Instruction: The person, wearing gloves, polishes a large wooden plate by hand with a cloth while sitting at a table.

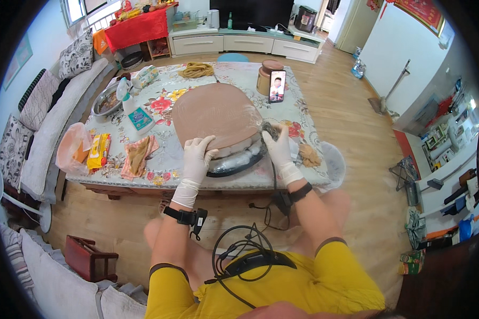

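Observation:
A round brown-lidded appliance (215, 113), perhaps an electric griddle, lies on the flowered tablecloth, with whitish foam on its upper cover and its dark lower part. My left hand (197, 157), in a white glove, rests at the cover's near edge, its fingertips on the rim. In my gloved right hand (277, 143) is a dark scouring pad (269, 129), held against the cover's right edge. A spray bottle (139, 115) lies left of the appliance, beyond a pink checked cloth (139, 156) with a brown rag on it. A tan crumpled cloth (309, 155) is right of my right hand.
A phone (277, 86) leans on a brown canister (263, 81) at the back right. A metal bowl (107, 101), a yellow wipes pack (99, 151) and a plastic bag (74, 147) are at the left. Black cables (243, 247) loop over my lap; a red stool (88, 259) stands lower left.

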`<state>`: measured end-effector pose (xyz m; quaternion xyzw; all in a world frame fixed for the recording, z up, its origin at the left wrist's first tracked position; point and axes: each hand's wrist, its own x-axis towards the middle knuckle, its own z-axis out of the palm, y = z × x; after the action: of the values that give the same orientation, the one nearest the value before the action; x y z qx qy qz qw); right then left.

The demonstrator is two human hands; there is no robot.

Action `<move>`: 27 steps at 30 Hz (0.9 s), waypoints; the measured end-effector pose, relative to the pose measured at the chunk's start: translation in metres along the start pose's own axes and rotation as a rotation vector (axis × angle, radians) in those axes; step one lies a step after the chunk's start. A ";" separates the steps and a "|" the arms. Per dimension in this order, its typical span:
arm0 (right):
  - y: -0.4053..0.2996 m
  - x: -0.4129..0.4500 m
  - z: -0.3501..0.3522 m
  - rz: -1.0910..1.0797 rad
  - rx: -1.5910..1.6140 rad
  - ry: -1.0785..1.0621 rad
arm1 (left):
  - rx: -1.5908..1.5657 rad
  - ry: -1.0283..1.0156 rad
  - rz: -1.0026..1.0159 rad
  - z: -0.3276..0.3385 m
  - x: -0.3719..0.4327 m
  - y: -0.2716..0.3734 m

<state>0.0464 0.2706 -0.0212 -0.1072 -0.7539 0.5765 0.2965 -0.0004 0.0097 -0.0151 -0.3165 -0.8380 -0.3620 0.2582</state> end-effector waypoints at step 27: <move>-0.024 -0.016 0.006 0.358 0.208 -0.177 | -0.100 -0.024 0.104 0.019 -0.004 0.032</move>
<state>0.0605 0.2501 -0.0048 -0.1570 -0.6822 0.7019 0.1314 0.0214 0.0403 -0.0146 -0.3763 -0.8043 -0.3857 0.2504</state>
